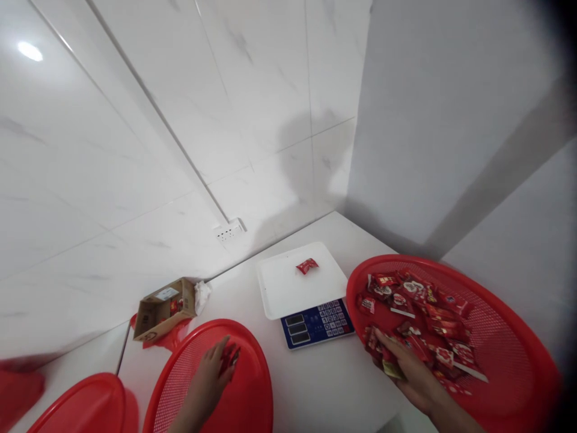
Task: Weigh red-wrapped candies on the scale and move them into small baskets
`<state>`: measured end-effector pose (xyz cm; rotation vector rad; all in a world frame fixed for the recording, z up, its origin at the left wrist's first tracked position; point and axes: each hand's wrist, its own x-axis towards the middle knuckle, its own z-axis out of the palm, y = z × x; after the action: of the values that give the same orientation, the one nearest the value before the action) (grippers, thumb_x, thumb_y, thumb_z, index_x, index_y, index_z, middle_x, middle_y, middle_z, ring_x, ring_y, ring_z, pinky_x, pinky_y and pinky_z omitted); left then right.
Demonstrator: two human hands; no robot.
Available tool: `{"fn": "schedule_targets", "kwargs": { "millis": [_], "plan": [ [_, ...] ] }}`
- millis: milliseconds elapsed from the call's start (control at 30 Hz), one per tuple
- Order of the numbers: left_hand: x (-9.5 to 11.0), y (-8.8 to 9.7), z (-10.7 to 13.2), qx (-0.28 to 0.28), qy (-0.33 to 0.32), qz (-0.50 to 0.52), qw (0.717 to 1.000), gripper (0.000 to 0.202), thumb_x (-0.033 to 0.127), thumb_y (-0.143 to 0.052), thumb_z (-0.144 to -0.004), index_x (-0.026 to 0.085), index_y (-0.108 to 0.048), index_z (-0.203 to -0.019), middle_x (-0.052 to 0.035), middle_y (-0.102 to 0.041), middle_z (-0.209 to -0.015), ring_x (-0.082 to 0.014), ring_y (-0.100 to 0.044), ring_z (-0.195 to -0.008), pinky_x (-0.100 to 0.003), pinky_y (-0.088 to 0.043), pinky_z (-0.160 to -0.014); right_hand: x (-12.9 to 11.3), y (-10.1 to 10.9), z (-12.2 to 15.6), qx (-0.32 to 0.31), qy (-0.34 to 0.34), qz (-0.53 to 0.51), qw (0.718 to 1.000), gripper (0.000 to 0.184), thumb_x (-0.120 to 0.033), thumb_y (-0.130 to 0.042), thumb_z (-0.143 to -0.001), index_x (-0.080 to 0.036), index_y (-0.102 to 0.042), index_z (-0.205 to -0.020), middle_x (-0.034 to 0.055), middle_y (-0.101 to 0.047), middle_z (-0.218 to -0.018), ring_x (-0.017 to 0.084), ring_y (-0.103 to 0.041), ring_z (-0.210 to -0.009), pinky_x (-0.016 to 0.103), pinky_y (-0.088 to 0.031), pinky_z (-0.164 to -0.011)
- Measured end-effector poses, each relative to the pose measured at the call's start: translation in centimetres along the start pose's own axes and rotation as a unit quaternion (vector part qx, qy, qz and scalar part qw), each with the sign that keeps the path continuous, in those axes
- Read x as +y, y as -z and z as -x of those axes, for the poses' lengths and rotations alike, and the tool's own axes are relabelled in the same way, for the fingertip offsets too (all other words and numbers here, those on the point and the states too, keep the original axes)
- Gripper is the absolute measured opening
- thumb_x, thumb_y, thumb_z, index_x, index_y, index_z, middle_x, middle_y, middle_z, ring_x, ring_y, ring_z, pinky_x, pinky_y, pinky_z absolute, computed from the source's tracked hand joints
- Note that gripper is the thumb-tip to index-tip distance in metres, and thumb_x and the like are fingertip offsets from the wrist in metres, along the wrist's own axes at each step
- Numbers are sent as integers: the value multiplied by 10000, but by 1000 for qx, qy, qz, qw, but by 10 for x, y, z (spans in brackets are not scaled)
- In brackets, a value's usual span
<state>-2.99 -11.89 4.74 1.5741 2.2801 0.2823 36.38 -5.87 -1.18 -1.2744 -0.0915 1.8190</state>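
Observation:
My left hand rests inside a red mesh basket at the lower middle-left, its fingers curled on a small red packet. My right hand reaches into a larger red mesh basket on the right. That basket holds several red snack packets, and my fingers close on some of them at its near left edge. Between the two baskets stands a white scale with a blue keypad. One red packet lies on its platform.
An open cardboard box lies on its side at the back left, on something red. Another red basket sits at the bottom left. A wall socket is on the tiled wall behind the white table.

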Motion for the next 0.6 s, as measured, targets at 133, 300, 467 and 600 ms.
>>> {"fn": "schedule_targets", "kwargs": {
  "millis": [133, 300, 467, 600],
  "plan": [
    [21, -12, -15, 5, -80, -50, 996, 492, 300, -537, -726, 247, -487, -1212, -44, -482, -1316, -247, -319, -1285, -394, -298, -1043, -1, -2, 1, -6, 5, 11, 1000, 162, -251, -743, -618, -225, -667, -758, -41, -704, -721, 105, -628, -607, 178, -528, -544],
    [112, -39, -53, -51, -234, -41, 970, 481, 357, -493, -797, 287, -418, -1267, -55, -289, -1442, -254, -163, -1345, -443, -250, -1060, 1, -3, 3, -6, 12, 4, 1000, 198, -267, -768, -585, -216, -666, -746, -45, -692, -696, 97, -617, -591, 176, -529, -543],
    [187, -78, -101, -141, -294, -47, 944, 552, 302, -569, -747, 255, -413, -1274, -78, -101, -1494, -293, -75, -1355, -471, -163, -1082, 4, -3, 3, 9, 31, -1, 999, 229, -278, -777, -574, -226, -669, -769, -60, -686, -702, 89, -612, -601, 171, -529, -540],
    [215, -100, -138, -148, -279, -35, 948, 538, 252, -615, -699, 231, -468, -1216, -83, -116, -1491, -318, -68, -1352, -529, -133, -1071, 3, -7, 4, 22, 33, -3, 999, 209, -278, -774, -574, -232, -675, -753, -68, -685, -700, 92, -613, -601, 177, -533, -547]
  ]
}}
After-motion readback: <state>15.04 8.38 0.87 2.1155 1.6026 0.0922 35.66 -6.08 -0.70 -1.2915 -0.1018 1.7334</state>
